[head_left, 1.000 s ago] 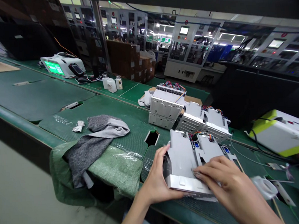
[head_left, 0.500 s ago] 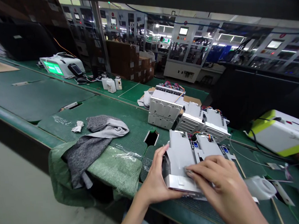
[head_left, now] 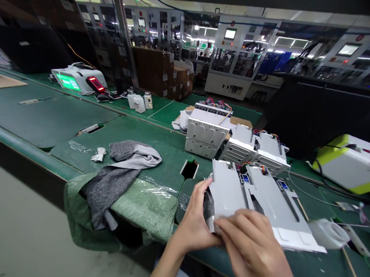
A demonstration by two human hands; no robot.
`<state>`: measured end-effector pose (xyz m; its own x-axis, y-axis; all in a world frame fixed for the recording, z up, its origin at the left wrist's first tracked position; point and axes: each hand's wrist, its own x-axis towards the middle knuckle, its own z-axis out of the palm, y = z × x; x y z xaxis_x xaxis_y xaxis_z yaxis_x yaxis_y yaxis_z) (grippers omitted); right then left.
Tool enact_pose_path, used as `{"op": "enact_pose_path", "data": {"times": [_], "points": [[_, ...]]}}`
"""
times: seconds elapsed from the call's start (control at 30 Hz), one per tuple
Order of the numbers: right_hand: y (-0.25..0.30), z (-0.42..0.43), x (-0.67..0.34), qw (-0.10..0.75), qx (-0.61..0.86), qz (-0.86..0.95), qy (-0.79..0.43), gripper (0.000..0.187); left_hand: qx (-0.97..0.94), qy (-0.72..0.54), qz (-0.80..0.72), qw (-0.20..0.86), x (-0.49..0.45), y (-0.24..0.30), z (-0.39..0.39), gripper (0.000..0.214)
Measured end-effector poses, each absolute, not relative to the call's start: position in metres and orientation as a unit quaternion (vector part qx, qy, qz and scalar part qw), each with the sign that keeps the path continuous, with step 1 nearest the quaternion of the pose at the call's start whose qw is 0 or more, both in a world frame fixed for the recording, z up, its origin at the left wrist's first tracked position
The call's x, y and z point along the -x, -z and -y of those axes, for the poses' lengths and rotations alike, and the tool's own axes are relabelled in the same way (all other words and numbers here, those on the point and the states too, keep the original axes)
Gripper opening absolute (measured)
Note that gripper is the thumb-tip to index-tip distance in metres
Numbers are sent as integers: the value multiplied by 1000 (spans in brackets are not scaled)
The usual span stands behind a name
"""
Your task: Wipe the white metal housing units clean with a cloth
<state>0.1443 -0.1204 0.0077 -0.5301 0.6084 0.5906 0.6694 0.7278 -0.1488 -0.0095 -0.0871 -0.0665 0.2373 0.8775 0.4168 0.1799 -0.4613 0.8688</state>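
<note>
A grey-white plastic machine module [head_left: 256, 201] lies on the green bench in front of me, coloured wires showing at its far end. My left hand [head_left: 197, 224] grips its near left side, thumb on the front edge and fingers curled round the side. My right hand [head_left: 251, 246] rests over the near left corner, fingertips pressed together against the front edge right beside my left thumb. What those fingertips pinch, if anything, is hidden.
More white modules [head_left: 207, 131] [head_left: 256, 149] stand behind. A grey cloth [head_left: 118, 175] lies on green wrap at the left, beside a rectangular hole [head_left: 189, 169] in the mat. A yellow-white device [head_left: 349, 163] sits at right, a tape roll [head_left: 329, 232] near it. A scanner [head_left: 78, 78] glows far left.
My right hand has slid left along the module's front edge to its near left corner. The scanner's screen at far left now glows red. The view has shifted slightly.
</note>
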Motion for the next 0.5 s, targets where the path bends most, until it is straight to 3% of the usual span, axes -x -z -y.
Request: {"op": "enact_pose_path", "data": {"times": [0.5], "points": [[-5, 115, -143, 318, 347, 882, 21, 26, -711, -478, -378, 351, 9, 65, 87, 119]]}}
